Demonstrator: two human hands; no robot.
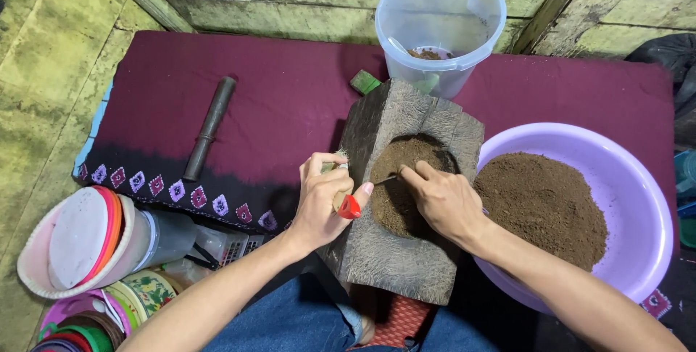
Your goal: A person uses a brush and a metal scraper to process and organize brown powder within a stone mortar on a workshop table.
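Head view: single look down, centre frame.
Left hand [322, 203]: clamped round a red-tipped brush [346, 205] at the wooden mortar [406, 200] edge.
Right hand [442, 203]: fingers pinched on a thin stick [386, 179] in brown powder [399, 178].
Doing it well: judged best to scrape gently, keeping powder inside the hollow.

A grey wooden block [406, 200] with a hollow full of brown powder [406, 181] lies mid-frame; a thin stick [386, 179] pokes into it, a red-ended brush [344, 196] just left.

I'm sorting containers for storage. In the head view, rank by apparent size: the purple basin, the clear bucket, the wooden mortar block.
1. purple basin
2. wooden mortar block, nearer the camera, so unsure
3. clear bucket, farthest away
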